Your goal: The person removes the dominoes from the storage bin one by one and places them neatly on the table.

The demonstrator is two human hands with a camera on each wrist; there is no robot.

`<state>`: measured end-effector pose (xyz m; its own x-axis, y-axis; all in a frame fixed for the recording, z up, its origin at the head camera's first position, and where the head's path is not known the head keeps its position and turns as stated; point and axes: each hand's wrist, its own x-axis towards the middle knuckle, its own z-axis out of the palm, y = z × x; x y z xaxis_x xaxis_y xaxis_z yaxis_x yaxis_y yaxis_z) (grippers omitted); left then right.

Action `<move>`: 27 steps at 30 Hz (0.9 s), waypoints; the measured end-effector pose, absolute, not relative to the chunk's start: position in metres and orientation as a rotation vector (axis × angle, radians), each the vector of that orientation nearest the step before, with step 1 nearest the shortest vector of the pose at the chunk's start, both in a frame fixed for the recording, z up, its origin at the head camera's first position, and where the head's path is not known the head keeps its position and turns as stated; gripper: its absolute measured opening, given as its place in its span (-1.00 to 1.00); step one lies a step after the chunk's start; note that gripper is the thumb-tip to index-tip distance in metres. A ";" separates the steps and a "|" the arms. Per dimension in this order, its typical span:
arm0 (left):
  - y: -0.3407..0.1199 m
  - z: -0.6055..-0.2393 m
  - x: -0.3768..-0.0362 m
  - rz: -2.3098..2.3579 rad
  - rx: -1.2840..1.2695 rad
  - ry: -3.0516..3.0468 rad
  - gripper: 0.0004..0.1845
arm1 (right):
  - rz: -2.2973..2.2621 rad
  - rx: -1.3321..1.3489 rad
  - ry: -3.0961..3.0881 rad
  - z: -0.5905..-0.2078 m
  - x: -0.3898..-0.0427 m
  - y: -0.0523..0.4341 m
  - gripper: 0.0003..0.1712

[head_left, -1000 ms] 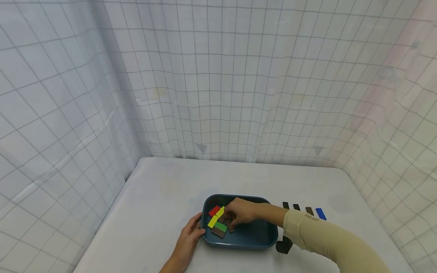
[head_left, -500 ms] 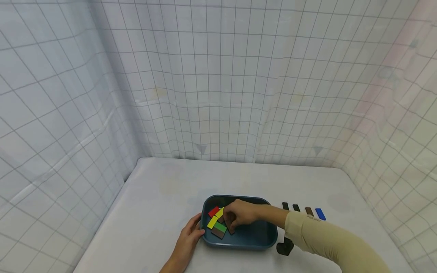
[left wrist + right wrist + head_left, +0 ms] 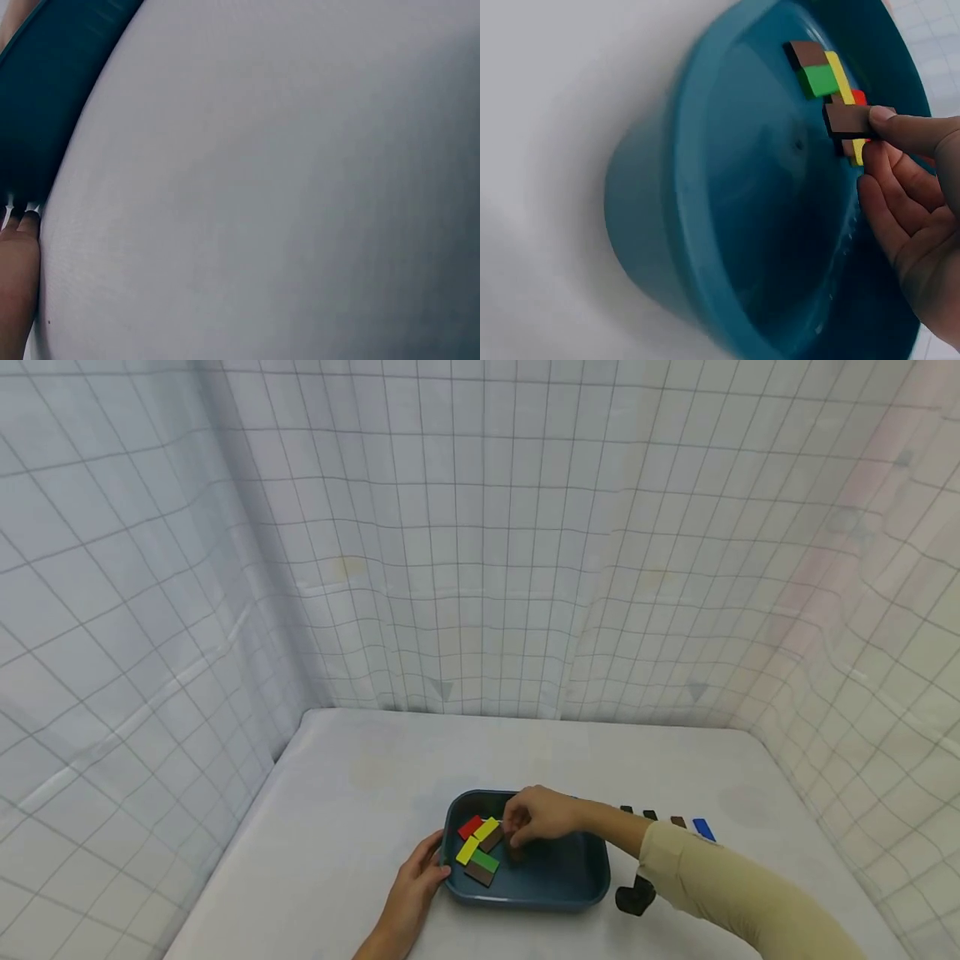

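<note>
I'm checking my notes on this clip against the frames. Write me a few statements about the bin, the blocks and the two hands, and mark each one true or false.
1. The right hand pinches a brown block over the blue bin. True.
2. The left hand holds a yellow block. False: it rests against the bin's outer left wall and holds no block.
3. A green block lies inside the bin. True.
4. The blue block lies inside the bin. False: it lies on the table, to the right of the bin, at the end of a row of dark blocks.
5. The bin holds only brown blocks. False: red, yellow and green ones lie there too.
</note>
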<state>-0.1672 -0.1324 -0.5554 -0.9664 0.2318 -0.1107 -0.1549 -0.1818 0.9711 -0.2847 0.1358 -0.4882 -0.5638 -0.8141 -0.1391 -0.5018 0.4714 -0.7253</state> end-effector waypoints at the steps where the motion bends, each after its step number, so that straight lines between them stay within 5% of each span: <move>1: -0.132 -0.556 -0.167 2.235 0.084 1.828 -0.32 | -0.891 -1.091 2.257 -0.486 -0.285 0.138 -0.86; 27: -0.130 -0.556 -0.169 2.217 0.006 1.837 -0.31 | -1.056 -0.876 2.410 -0.452 -0.277 0.226 -0.89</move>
